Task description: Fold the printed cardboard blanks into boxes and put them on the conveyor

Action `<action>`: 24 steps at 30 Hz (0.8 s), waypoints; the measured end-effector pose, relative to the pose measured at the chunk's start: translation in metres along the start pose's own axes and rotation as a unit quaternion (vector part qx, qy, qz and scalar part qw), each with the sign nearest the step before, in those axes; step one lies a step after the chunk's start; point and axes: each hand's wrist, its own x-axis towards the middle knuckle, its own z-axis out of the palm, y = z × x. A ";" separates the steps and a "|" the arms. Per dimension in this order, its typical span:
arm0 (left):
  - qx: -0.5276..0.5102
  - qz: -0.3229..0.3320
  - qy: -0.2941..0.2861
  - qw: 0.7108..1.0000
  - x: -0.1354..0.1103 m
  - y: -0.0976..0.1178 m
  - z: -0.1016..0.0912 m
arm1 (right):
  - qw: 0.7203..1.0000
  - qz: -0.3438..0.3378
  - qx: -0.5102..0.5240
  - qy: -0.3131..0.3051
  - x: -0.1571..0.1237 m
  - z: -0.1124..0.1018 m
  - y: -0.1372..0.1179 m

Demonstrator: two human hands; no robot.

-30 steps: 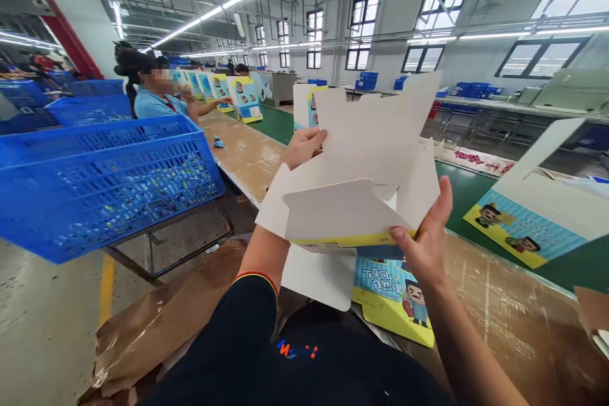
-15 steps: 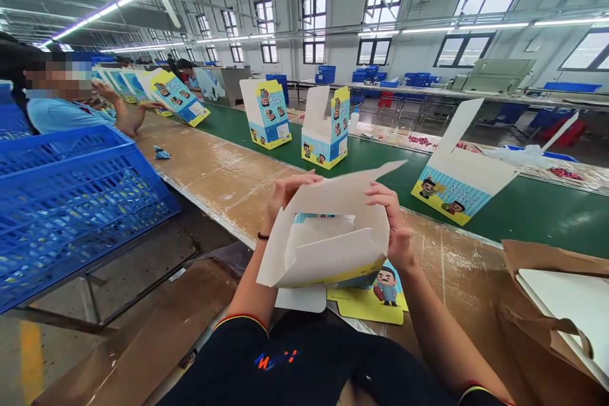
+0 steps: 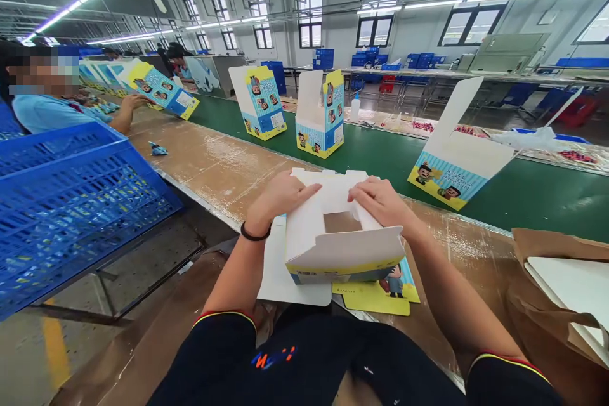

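Note:
A white cardboard box (image 3: 342, 247) with a yellow and blue printed edge lies on the brown table edge in front of me, its folded flaps facing up around a small square gap. My left hand (image 3: 278, 198) presses flat on the left flaps, fingers stretched out. My right hand (image 3: 378, 200) presses flat on the right flaps. Under the box lie flat printed box blanks (image 3: 375, 295), yellow with a cartoon figure.
A green conveyor belt (image 3: 523, 196) carries several open printed boxes (image 3: 321, 114). A blue plastic crate (image 3: 71, 203) stands at my left. A co-worker in a light blue shirt (image 3: 42, 111) handles a box further along. Brown paper with white sheets (image 3: 566, 285) lies at right.
The box came down from in front of me onto the table. Its bottom flaps were folded shut, and both hands went from gripping it to pressing flat on it.

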 end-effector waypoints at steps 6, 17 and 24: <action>0.103 0.059 0.047 0.992 -0.007 0.032 0.011 | 0.990 -0.069 -0.126 -0.001 -0.008 0.007 -0.004; -0.219 0.128 0.007 0.967 -0.076 0.019 -0.005 | 0.974 -0.047 0.190 -0.114 -0.072 -0.033 -0.007; -0.333 0.053 0.109 0.935 -0.095 0.041 0.008 | 0.980 0.029 0.192 0.029 -0.060 -0.018 -0.021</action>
